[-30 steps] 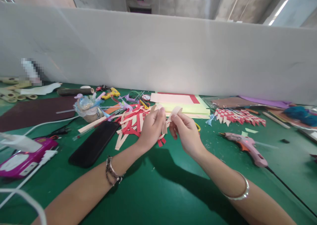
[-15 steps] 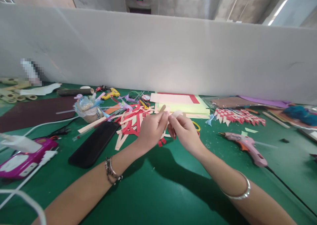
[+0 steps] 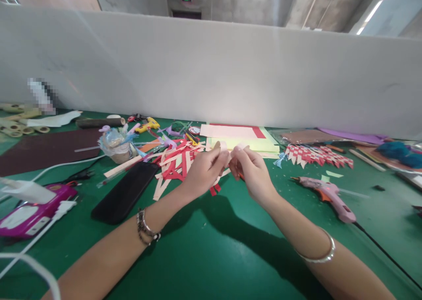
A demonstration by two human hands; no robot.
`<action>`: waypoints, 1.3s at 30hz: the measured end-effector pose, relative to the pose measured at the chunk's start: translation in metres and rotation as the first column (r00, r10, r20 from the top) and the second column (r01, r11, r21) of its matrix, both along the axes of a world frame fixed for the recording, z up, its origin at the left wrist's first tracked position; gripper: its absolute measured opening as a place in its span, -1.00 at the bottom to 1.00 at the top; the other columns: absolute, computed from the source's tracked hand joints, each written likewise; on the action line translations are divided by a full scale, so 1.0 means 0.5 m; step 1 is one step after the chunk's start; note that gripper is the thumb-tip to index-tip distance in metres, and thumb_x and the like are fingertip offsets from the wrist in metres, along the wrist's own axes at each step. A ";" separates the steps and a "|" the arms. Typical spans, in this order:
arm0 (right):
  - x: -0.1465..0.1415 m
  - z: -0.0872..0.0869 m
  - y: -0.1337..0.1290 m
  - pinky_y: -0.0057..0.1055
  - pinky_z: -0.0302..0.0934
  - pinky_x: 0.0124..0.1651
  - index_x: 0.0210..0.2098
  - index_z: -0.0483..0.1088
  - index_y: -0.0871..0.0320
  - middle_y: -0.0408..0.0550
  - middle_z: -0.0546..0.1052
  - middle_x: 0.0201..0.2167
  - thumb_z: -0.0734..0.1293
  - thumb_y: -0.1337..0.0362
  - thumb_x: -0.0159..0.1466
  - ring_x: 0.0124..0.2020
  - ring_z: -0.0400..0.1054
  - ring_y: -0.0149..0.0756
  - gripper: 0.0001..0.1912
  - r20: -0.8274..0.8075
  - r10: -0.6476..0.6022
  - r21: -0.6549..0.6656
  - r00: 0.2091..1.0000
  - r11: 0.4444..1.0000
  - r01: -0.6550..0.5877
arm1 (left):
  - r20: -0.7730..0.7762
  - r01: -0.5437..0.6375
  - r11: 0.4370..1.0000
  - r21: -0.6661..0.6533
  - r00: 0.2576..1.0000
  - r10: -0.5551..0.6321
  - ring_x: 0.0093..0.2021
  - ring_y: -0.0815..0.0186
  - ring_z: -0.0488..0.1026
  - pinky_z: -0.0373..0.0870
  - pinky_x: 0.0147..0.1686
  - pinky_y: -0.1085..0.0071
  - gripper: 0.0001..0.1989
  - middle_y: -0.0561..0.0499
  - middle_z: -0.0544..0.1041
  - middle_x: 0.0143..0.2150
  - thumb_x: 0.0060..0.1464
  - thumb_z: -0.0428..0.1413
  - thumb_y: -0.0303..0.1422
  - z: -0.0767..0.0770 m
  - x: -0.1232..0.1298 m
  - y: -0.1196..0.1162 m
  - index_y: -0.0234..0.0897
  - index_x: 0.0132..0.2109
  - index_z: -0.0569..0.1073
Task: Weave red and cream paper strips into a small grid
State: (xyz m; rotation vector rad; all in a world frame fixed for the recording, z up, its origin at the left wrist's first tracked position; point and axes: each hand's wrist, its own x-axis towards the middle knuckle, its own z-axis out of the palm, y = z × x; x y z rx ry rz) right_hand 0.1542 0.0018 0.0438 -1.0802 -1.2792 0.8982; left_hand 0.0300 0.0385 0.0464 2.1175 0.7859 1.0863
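Both hands are raised above the green table, fingertips close together. My left hand (image 3: 205, 167) is closed, pinching a pale pink paper strip (image 3: 223, 145) between thumb and fingers. The strip's other end is pinched in my right hand (image 3: 253, 170), also closed. Part of the strip is hidden by the fingers. Just beyond and left of my hands lies a heap of red and pale pink paper strips (image 3: 174, 161). Behind my hands, yellow paper sheets (image 3: 263, 147) lie flat under a pale pink sheet (image 3: 227, 130).
On the right lie a pink glue gun (image 3: 329, 194) with a black cord and a woven red-and-white paper piece (image 3: 316, 155). To the left are a black phone (image 3: 125, 193), a magenta power strip (image 3: 36, 210) and white cables. A white partition (image 3: 211, 71) stands behind.
My hands have drawn slightly apart, the right one moving a little to the right. The pale strip now shows between them.
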 end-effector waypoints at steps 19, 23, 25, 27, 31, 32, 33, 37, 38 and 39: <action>0.032 0.032 -0.005 -0.54 0.03 -0.58 -0.63 0.19 0.17 -0.28 0.25 -0.77 0.15 0.30 0.18 -0.71 0.10 -0.55 -0.75 0.155 0.298 -0.102 0.942 0.953 -0.285 | -0.413 -0.163 0.976 -0.142 0.906 0.091 -0.59 0.39 0.30 0.16 -0.54 0.50 -0.54 0.07 0.36 -0.65 0.11 -0.14 -0.07 0.019 -0.039 0.053 -0.29 -0.56 0.31; 0.060 0.042 -0.012 -0.56 0.10 -0.55 -0.56 0.31 0.21 -0.25 0.32 -0.71 0.18 0.32 0.18 -0.66 0.21 -0.53 -0.79 0.212 0.700 -0.310 0.682 0.710 -0.632 | -0.500 -0.066 0.998 0.006 0.864 0.061 -0.28 0.27 0.41 0.28 -0.38 0.44 -0.46 -0.08 0.42 -0.07 -0.05 0.07 -0.03 0.022 -0.057 0.058 -0.25 0.01 0.30; 0.068 0.042 -0.016 -0.56 0.11 -0.56 -0.55 0.32 0.22 -0.24 0.33 -0.70 0.20 0.31 0.17 -0.66 0.22 -0.54 -0.80 0.180 0.773 -0.315 0.608 0.631 -0.709 | -0.451 0.150 0.988 0.039 0.885 -0.117 -0.06 0.22 0.33 0.29 -0.18 0.38 -0.30 -0.13 0.24 0.14 -0.09 0.15 -0.12 0.018 -0.053 0.051 -0.20 0.17 0.12; 0.070 0.042 -0.019 -0.56 0.10 -0.59 -0.55 0.33 0.22 -0.23 0.34 -0.70 0.21 0.31 0.17 -0.69 0.21 -0.54 -0.80 0.128 0.806 -0.257 0.578 0.590 -0.765 | -0.429 0.329 0.938 0.110 0.867 -0.254 0.09 0.19 0.19 0.18 0.01 0.33 -0.48 -0.07 0.23 0.14 -0.02 0.14 -0.24 0.015 -0.043 0.041 -0.16 0.10 0.25; 0.069 0.045 -0.023 -0.52 0.03 -0.62 -0.58 0.30 0.18 -0.26 0.27 -0.75 0.22 0.26 0.19 -0.74 0.11 -0.54 -0.76 -0.073 0.709 0.050 0.702 0.705 -0.707 | -0.348 0.400 0.908 0.125 0.875 -0.337 -0.07 0.27 0.30 0.17 -0.01 0.33 -0.82 -0.01 0.43 -0.16 0.13 -0.02 -0.35 0.016 -0.028 0.031 -0.24 -0.29 0.47; 0.070 0.048 -0.023 -0.51 0.00 -0.61 -0.59 0.28 0.17 -0.28 0.24 -0.77 0.22 0.25 0.20 -0.74 0.07 -0.53 -0.75 -0.136 0.663 0.123 0.737 0.749 -0.651 | -0.318 0.398 0.915 0.061 0.877 -0.360 -0.18 0.30 0.34 0.22 -0.09 0.36 -0.78 -0.01 0.45 -0.25 0.15 -0.05 -0.34 0.018 -0.028 0.032 -0.27 -0.32 0.47; 0.074 0.051 -0.022 -0.50 -0.02 -0.61 -0.60 0.25 0.16 -0.29 0.20 -0.79 0.21 0.24 0.20 -0.74 0.04 -0.53 -0.73 -0.189 0.624 0.176 0.758 0.781 -0.599 | -0.282 0.401 0.916 -0.023 0.876 -0.391 -0.27 0.34 0.36 0.27 -0.18 0.40 -0.73 0.00 0.45 -0.33 0.17 -0.09 -0.31 0.020 -0.030 0.034 -0.30 -0.33 0.46; 0.105 0.059 -0.011 -0.48 -0.03 -0.60 -0.62 0.22 0.14 -0.27 0.18 -0.80 0.19 0.15 0.23 -0.73 0.01 -0.50 -0.67 -0.163 0.632 0.224 0.758 0.771 -0.596 | -0.082 0.417 0.867 -0.274 0.888 -0.453 -0.42 0.42 0.39 0.30 -0.39 0.51 -0.68 0.01 0.44 -0.44 0.20 -0.12 -0.22 0.022 -0.045 0.049 -0.34 -0.26 0.42; 0.113 0.058 -0.006 -0.48 -0.01 -0.60 -0.57 0.25 0.14 -0.26 0.22 -0.76 0.18 0.10 0.24 -0.72 0.05 -0.49 -0.67 -0.119 0.640 0.211 0.759 0.763 -0.610 | -0.016 0.420 0.857 -0.297 0.895 -0.445 -0.44 0.43 0.38 0.29 -0.42 0.52 -0.69 0.03 0.43 -0.45 0.19 -0.10 -0.21 0.021 -0.047 0.052 -0.34 -0.24 0.41; 0.120 0.055 -0.002 -0.48 0.02 -0.59 -0.48 0.30 0.15 -0.24 0.28 -0.70 0.18 0.06 0.24 -0.70 0.09 -0.49 -0.69 -0.074 0.625 0.194 0.777 0.773 -0.604 | 0.051 0.432 0.843 -0.321 0.896 -0.440 -0.48 0.44 0.37 0.28 -0.46 0.52 -0.69 0.04 0.41 -0.48 0.17 -0.08 -0.18 0.021 -0.048 0.053 -0.34 -0.22 0.40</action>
